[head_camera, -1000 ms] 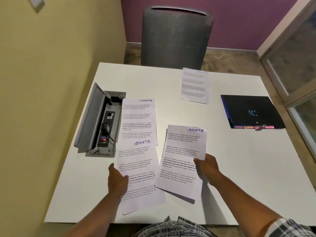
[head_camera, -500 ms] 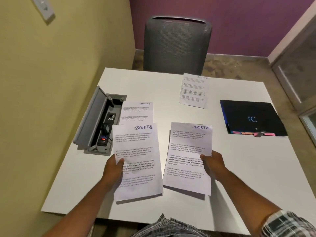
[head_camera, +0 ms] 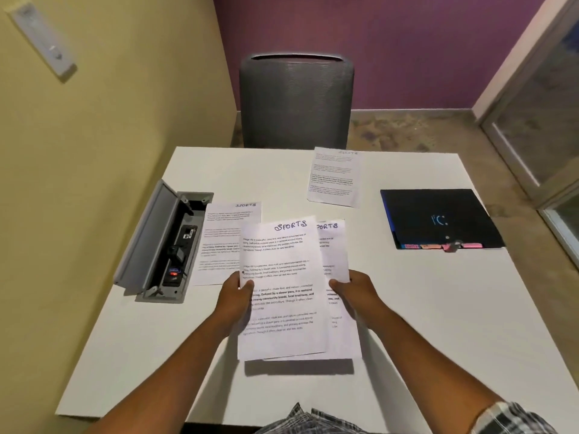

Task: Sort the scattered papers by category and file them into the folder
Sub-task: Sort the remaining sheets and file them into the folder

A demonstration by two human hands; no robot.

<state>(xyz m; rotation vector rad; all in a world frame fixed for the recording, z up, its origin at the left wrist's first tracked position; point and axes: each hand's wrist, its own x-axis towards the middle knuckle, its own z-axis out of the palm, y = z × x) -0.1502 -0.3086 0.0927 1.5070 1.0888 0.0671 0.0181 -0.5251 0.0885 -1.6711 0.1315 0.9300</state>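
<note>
Left hand (head_camera: 233,300) gripping front sports sheet (head_camera: 282,289), right hand (head_camera: 355,294) gripping rear sheet (head_camera: 336,277) (both overlapping, lifted above the white desk (head_camera: 438,308)); two more sheets lying flat, black folder (head_camera: 438,219) closed far right

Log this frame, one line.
left hand: holds top SPORTS sheet | right hand: holds under sheet | folder: closed

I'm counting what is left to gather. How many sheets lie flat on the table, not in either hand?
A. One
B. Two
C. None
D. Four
B: one sheet lies beside the open socket box and another sheet lies near the chair; the left hand and right hand hold the overlapping pair.
</note>
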